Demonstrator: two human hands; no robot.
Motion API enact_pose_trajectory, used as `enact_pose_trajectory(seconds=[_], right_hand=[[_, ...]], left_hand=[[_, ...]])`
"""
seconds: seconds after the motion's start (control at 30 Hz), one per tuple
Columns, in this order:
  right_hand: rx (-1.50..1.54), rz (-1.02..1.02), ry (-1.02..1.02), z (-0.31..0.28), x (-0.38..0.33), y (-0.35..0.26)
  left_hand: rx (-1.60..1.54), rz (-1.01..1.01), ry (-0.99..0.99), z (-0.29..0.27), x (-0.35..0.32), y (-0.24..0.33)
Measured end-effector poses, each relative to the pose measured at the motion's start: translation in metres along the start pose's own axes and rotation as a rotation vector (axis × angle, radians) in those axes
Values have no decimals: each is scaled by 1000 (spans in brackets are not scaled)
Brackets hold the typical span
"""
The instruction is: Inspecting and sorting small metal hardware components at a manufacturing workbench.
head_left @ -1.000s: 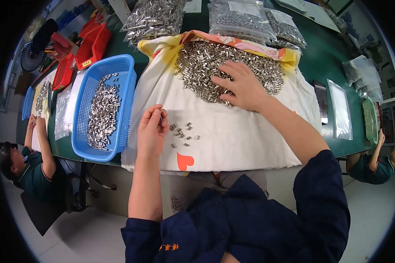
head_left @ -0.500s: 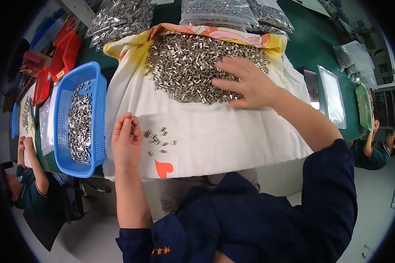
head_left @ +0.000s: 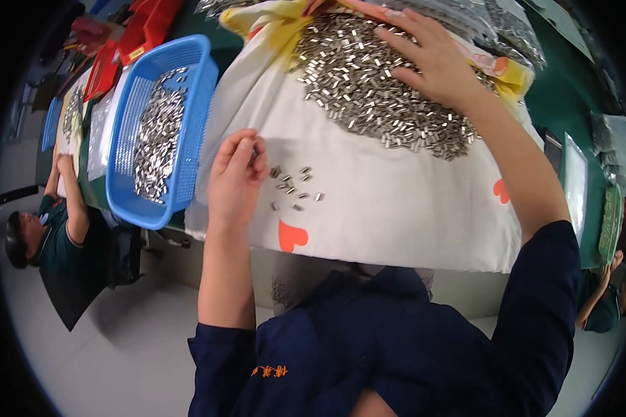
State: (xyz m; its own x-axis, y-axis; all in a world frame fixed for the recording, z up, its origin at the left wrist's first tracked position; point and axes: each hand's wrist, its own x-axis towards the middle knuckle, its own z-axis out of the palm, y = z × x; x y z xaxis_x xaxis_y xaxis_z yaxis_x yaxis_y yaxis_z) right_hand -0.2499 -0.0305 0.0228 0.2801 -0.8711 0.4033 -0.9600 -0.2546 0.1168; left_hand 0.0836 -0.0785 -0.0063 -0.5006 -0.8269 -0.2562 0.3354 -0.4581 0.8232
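The right hand [head_left: 435,59] hides part of the metal pieces [head_left: 368,90].

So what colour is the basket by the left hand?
Blue basket, clearest in the head view.

Clear plastic bags of small metal parts [head_left: 494,21] sit along the top edge; another clear bag [head_left: 99,132] lies at left beside the blue basket [head_left: 188,125].

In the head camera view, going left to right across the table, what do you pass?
Blue basket of small metal parts → left hand → small cluster of loose metal pieces on the white cloth → big pile of metal pieces → right hand resting on that pile.
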Motion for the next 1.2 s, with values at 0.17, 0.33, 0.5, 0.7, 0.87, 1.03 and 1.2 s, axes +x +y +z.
enact_pose_trajectory(seconds=[0.17,0.33,0.5,0.7,0.87,1.03,1.2], right_hand=[[247,108,176,-11,17,-45],[675,-138,-117,10,10,-172],[611,-64,-208,12,6,-205],[626,-74,-136,4,-7,-214],[567,192,23,-9,-7,-193],[324,251,164,10,29,-147],[103,47,57,28,55,-128]], left_hand=[[5,-22,-15,-2,0,3],[-166,75,13,-7,-2,0],[-152,98,0,-15,-9,13],[37,-31,-32,-9,-11,22],[182,-51,-80,-13,-9,29],[165,-73,-56,-19,-17,24],[156,-93,-70,-22,-19,21]])
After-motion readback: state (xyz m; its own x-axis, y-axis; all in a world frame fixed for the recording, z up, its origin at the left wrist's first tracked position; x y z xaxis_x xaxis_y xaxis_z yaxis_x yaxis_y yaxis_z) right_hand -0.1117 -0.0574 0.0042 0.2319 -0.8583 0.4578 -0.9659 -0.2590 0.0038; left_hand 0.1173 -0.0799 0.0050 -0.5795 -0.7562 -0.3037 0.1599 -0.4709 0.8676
